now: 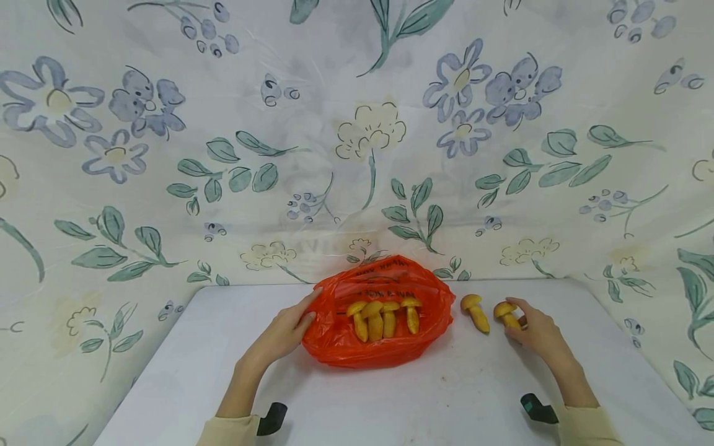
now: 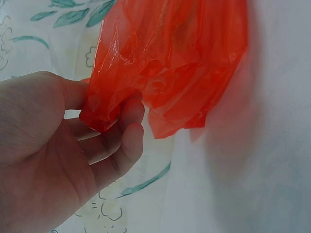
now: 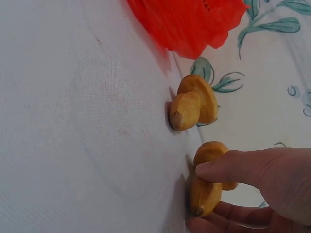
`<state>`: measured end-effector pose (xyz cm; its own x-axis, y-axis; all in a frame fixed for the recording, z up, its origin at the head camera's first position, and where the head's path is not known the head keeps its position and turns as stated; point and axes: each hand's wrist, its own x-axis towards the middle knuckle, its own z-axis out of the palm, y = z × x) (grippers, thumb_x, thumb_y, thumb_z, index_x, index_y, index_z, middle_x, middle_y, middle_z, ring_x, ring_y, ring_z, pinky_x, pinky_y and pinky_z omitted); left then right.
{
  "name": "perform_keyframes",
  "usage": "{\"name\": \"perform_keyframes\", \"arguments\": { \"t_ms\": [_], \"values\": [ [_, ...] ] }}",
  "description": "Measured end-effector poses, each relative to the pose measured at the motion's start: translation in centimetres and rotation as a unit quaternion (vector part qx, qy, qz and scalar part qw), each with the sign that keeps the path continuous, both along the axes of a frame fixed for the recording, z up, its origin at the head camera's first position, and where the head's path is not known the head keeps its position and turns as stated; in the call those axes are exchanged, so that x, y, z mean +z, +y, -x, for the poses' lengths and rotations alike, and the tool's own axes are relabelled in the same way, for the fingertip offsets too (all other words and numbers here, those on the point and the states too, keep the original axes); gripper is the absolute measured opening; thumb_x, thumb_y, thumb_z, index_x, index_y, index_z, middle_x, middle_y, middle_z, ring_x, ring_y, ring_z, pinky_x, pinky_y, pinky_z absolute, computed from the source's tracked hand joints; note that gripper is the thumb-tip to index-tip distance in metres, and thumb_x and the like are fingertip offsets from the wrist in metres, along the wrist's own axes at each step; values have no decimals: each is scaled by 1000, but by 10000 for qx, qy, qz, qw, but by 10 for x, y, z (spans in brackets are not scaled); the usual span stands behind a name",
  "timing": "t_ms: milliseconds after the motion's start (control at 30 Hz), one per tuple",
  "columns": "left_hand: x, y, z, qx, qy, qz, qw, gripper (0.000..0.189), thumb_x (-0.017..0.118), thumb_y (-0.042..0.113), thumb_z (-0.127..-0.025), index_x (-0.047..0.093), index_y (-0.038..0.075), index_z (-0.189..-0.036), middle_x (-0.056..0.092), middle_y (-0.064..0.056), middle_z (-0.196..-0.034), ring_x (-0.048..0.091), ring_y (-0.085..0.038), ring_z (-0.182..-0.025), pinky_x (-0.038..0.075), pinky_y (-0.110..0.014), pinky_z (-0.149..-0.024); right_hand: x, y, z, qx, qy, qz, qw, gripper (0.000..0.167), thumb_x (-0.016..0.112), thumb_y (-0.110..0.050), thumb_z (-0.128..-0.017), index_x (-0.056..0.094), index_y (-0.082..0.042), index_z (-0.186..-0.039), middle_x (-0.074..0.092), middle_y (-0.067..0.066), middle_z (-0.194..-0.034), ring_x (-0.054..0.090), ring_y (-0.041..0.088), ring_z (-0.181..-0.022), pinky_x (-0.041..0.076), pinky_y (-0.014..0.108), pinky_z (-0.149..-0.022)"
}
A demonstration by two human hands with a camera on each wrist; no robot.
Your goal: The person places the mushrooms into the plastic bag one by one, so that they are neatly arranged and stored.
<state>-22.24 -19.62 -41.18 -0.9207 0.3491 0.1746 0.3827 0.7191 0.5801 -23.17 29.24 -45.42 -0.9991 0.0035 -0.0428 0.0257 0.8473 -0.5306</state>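
A red plastic bag (image 1: 357, 356) lies with its mouth spread on the white table, several yellow mushrooms (image 1: 375, 322) in a row inside it. My left hand (image 1: 284, 331) pinches the bag's left edge between thumb and fingers; the left wrist view shows the red film (image 2: 165, 63) passing between them. On the right, my right hand (image 1: 537, 328) grips a yellow mushroom (image 3: 206, 194), thumb across its stem just below the cap and fingers beneath. Another mushroom (image 1: 476, 313) lies on the table between that hand and the bag.
The white table (image 1: 390, 409) stretches in front of the bag. Behind it and at both sides hangs a floral cloth (image 1: 312, 186). Each sleeve has a black wrist device, one on the left (image 1: 272, 419) and one on the right (image 1: 538, 409).
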Motion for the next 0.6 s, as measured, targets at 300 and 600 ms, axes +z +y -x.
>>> {"name": "perform_keyframes", "arguments": {
  "t_ms": [300,600],
  "values": [
    [-1,0,1,18,-43,17,10000,55,51,6,-100,36,12,-152,49,-19,-147,59,-25,-108,52,-48,-100,0,0,0,-52,-187,52,9998,64,67,-15,-89,38,-3,-144,62,25,-103,58,24,-79,52,32,-64],
    [-1,1,1,55,-42,60,10000,55,51,7,-100,36,12,-152,50,-19,-146,59,-24,-106,53,-48,-99,1,0,0,-93,-357,68,9993,65,67,-17,-88,37,-3,-144,62,25,-103,57,23,-77,52,32,-63]
  ]
}}
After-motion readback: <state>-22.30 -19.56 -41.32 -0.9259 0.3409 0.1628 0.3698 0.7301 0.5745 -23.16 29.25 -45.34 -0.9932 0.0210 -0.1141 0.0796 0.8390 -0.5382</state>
